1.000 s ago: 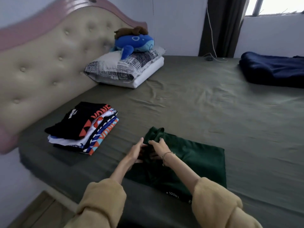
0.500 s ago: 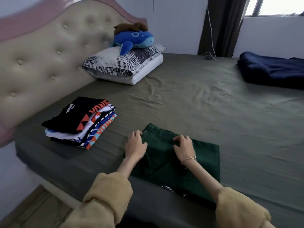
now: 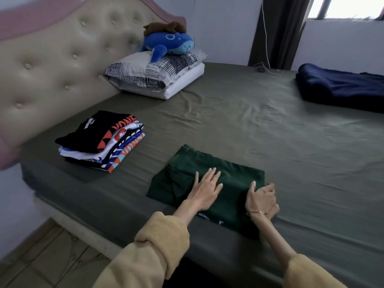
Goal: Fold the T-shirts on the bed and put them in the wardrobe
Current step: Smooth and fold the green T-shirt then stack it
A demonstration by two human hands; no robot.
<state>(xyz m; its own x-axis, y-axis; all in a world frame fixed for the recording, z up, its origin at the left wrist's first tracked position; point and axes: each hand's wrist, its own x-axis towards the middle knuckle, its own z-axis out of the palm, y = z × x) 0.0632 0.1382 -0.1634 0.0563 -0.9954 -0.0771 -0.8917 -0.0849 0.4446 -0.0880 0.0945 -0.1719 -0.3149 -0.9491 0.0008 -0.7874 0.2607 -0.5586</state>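
A dark green T-shirt (image 3: 182, 175) lies partly folded near the front edge of the bed (image 3: 239, 125), with white lettering at its near hem. My left hand (image 3: 205, 189) rests flat on the middle of it, fingers spread. My right hand (image 3: 262, 199) is at the shirt's right edge, with fingers curled around the fabric there. To the left, beside the headboard, sits a stack of folded T-shirts (image 3: 104, 140), black with orange print on top. The wardrobe is out of view.
Two pillows (image 3: 158, 77) with a blue plush whale (image 3: 168, 43) on top lie at the head of the bed. A folded navy blanket (image 3: 340, 86) sits at the far right. A padded headboard (image 3: 52, 65) runs along the left. Tiled floor (image 3: 52, 262) shows below.
Both hands have slid rightward across the green shirt from its left collar end. The left hand now lies flat at the middle and the right hand has reached the right edge.
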